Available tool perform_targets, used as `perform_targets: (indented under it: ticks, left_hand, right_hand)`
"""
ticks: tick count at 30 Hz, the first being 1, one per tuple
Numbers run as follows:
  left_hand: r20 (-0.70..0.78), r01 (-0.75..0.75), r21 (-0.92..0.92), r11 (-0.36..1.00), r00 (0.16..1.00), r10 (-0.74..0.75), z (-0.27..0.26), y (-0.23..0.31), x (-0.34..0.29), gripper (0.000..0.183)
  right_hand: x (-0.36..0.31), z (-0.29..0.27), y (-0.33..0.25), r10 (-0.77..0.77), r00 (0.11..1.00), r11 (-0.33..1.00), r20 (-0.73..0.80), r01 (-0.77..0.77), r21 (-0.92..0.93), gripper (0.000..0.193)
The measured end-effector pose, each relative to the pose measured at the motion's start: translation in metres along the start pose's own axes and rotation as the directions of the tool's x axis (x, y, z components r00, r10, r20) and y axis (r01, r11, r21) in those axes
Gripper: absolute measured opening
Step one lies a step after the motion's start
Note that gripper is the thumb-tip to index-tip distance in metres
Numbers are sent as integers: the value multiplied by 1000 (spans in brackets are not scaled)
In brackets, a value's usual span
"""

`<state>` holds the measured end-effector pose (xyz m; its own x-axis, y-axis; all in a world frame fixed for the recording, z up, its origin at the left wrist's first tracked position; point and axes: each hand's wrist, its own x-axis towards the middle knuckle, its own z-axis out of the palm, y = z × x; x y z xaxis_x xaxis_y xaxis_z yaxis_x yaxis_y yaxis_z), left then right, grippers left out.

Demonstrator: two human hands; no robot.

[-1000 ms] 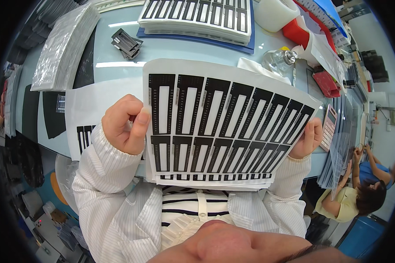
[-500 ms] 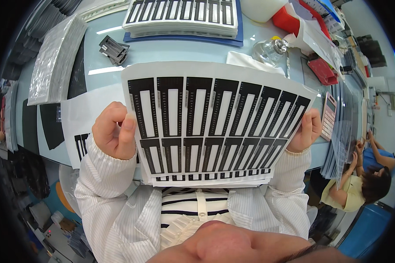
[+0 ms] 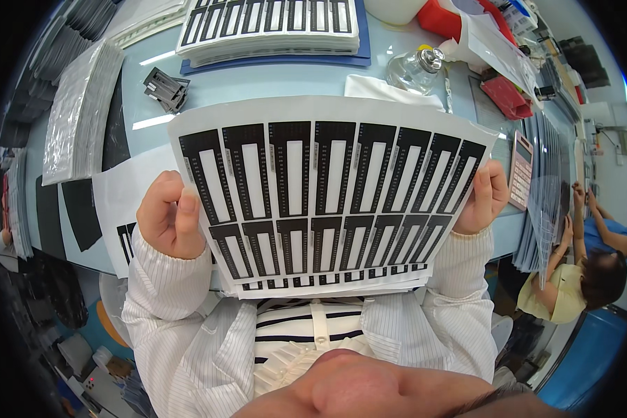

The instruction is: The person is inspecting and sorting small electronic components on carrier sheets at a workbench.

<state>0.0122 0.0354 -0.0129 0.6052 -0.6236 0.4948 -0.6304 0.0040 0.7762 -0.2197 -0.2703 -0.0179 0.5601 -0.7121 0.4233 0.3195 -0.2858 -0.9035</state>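
Note:
Between my hands is a white printed sheet (image 3: pixel 312 230) with rows of black frames around white bars. It is tilted up in front of my chest, and edges of more sheets show along its lower side. My left hand (image 3: pixel 172 216) grips its left edge, thumb on the printed face and fingers curled behind. The right edge is pinched by my right hand (image 3: pixel 484 198), whose fingertips are partly hidden by the sheet. Another printed sheet (image 3: pixel 118 191) lies on the table beyond my left hand, partly covered by my sleeve.
A stack of similar sheets (image 3: pixel 272 47) rests on a blue board at the back. Around the table are a plastic-wrapped stack (image 3: pixel 82 115), a grey clip-like part (image 3: pixel 166 89), a glass bottle (image 3: pixel 416 70), a white cloth (image 3: pixel 390 92) and a pink calculator (image 3: pixel 519 172). Two people sit at the far right.
My view has swung slightly, so the table things appear shifted left. The held sheet has turned a little and its left side sits further left; both hands keep their grip.

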Motion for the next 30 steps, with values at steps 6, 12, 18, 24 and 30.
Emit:
perform_targets:
  ticks: [6, 12, 18, 24, 30]
  left_hand:
    - [-1, -6, -11, 1000, 1000, 6, 0, -1, 0, 15]
    - [-4, -24, -4, 1000, 1000, 24, 0, -3, -1, 15]
    - [4, -21, -32, 999, 1000, 22, 0, -3, -1, 18]
    - [-25, 57, -64, 996, 998, -59, 1, -3, -5, 19]
    - [-47, 29, -64, 997, 998, -32, 1, -6, -7, 19]
  right_hand:
    - [0, 1, 0, 3, 1000, 1000, 7, -3, 22, 18]
    - [-1, 1, -1, 5, 1000, 1000, 5, -5, 26, 17]
    - [-1, 1, -1, 17, 1000, 999, 0, -17, 39, 16]
    - [-1, 1, -3, 18, 1000, 998, 15, -19, 52, 16]
    - [-1, 1, -4, -7, 999, 998, 33, 5, 67, 14]
